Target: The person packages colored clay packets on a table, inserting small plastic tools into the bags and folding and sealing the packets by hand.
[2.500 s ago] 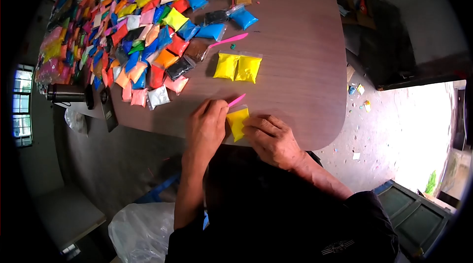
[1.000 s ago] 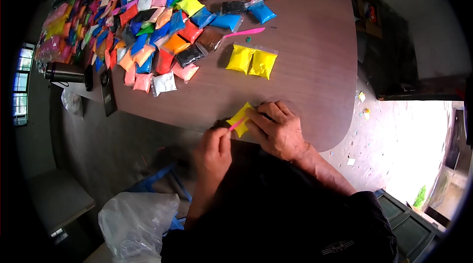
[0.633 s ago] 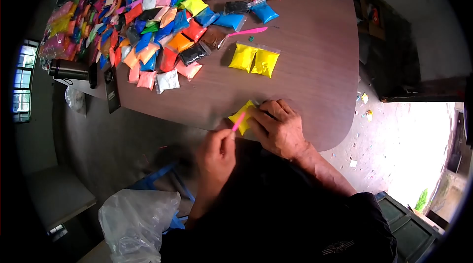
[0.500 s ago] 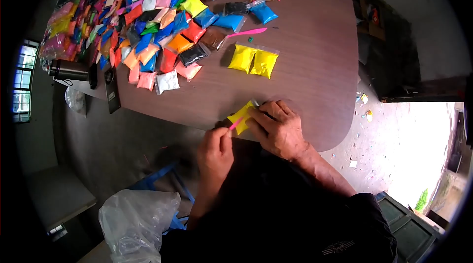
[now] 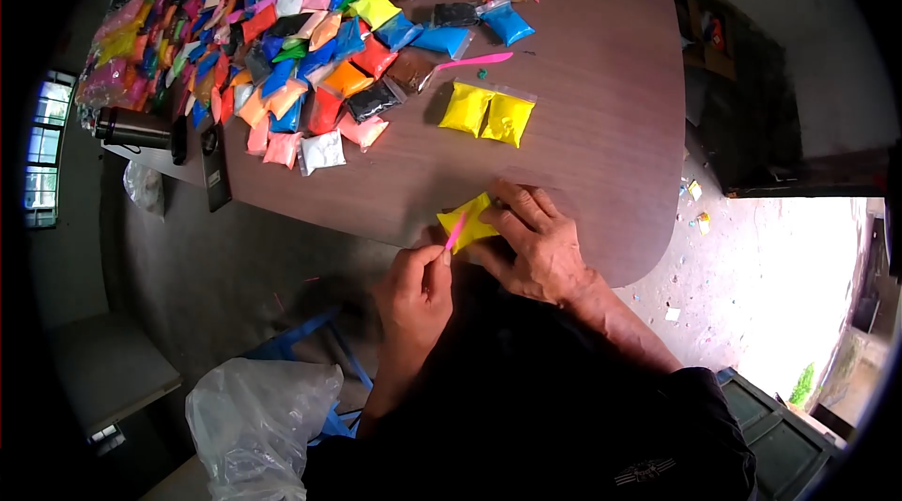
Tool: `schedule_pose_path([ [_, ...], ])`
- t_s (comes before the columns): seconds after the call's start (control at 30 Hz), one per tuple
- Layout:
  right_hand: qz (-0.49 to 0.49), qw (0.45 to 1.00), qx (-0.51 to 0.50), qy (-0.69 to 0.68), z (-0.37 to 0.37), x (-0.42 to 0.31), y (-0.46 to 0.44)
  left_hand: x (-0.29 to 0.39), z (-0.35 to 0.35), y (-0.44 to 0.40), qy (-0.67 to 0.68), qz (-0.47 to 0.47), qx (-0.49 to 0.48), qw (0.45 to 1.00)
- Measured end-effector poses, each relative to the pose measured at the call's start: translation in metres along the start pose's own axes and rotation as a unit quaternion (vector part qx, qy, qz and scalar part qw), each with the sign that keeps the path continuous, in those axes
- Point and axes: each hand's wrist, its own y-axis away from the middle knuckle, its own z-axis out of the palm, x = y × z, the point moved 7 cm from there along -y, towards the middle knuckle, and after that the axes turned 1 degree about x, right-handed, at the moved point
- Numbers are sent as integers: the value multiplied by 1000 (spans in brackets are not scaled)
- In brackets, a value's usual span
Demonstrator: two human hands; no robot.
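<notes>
My left hand (image 5: 417, 287) is closed on a slim pink plastic stick (image 5: 457, 230), whose upper end lies against a small yellow packet (image 5: 465, 221). This packet sits at the near edge of the brown table. Over its right side is my right hand (image 5: 540, 243), fingers bent and gripping it, so part of the packet is hidden. Farther up the table lie two yellow packets (image 5: 487, 112) side by side, apart from both hands. Beyond them rests a pink plastic knife (image 5: 474, 61), one end against a brown packet (image 5: 410, 75).
A big heap of coloured packets (image 5: 310, 50) covers the table's far left. A metal flask (image 5: 134, 130) stands at the left edge. Below the table are a blue stool (image 5: 299, 339) and a clear plastic bag (image 5: 258, 421). The table's rounded edge (image 5: 658, 262) is at right.
The fingers of my right hand have shifted up and spread a little over the packet, showing more of its yellow face. My left hand with the pink stick has moved slightly right.
</notes>
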Motion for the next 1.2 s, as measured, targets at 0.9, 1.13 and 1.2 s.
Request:
schedule_pose_path([
  [0.9, -29, 999, 0, 17, 5, 0, 4, -22, -24, 1, -138, 36, 51, 988],
  [1.13, -32, 999, 6, 13, 3, 1, 5, 19, 19, 0, -78, 102, 11, 992],
  [1.2, -35, 999, 12, 8, 2, 1, 6, 10, 16, -6, -122, 69, 2, 990],
])
